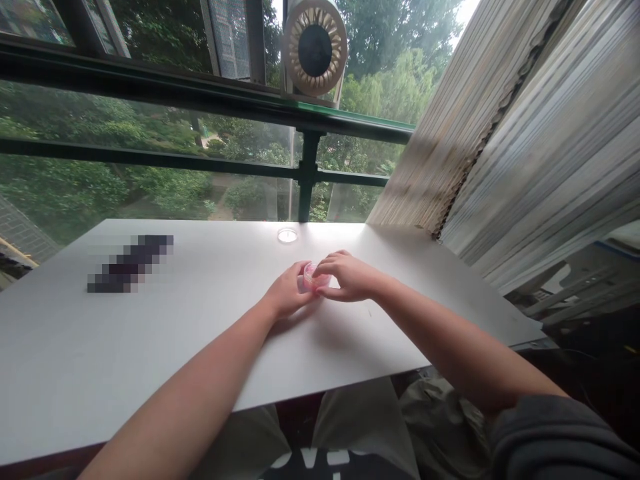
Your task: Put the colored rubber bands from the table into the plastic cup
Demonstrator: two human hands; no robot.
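Observation:
My left hand [289, 291] is wrapped around the left side of a small clear round container [301, 283] with pinkish contents, low over the white table. My right hand [347, 277] comes in from the right. Its fingers are curved over the container's top, and the thumb is apart from them at the near side. Pink shows in the gap between that thumb and the fingers. The fingers partly hide the container, and I cannot tell what the contents are. Behind the hands, a clear round lid [287, 235] lies flat near the table's far edge.
The white table [200, 333] stands against a window with a dark green rail [200, 107]. A round fan-like device [315, 50] sits on the sill. A blurred-out dark object [133, 263] lies at the left. Striped curtains [450, 113] hang at the right.

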